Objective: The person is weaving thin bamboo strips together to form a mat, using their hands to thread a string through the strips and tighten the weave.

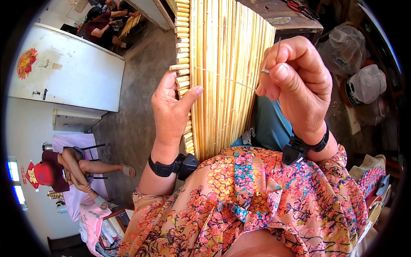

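A panel of pale yellow reed stalks (pixel 222 47) lies across my lap, its stalks side by side. Along its left edge runs a row of short stalk ends (pixel 182 45), one of them sticking out farther. My left hand (pixel 168 111) grips this edge, thumb on top and fingers hidden beneath. Above the panel's right side my right hand (pixel 302 85) is closed in a pinch on a thin needle (pixel 278 49). A white thread (pixel 227 79) stretches taut from near the left edge to my right fingers. A white band or wrap of thread shows on one finger.
A wooden table (pixel 295 28) with red-handled scissors (pixel 302 7) stands beyond the panel. Plastic bags (pixel 344 49) and a bucket (pixel 349 92) are at right. A white cabinet (pixel 68 68) and a seated person (pixel 72 169) are at left; another person (pixel 100 28) works farther back.
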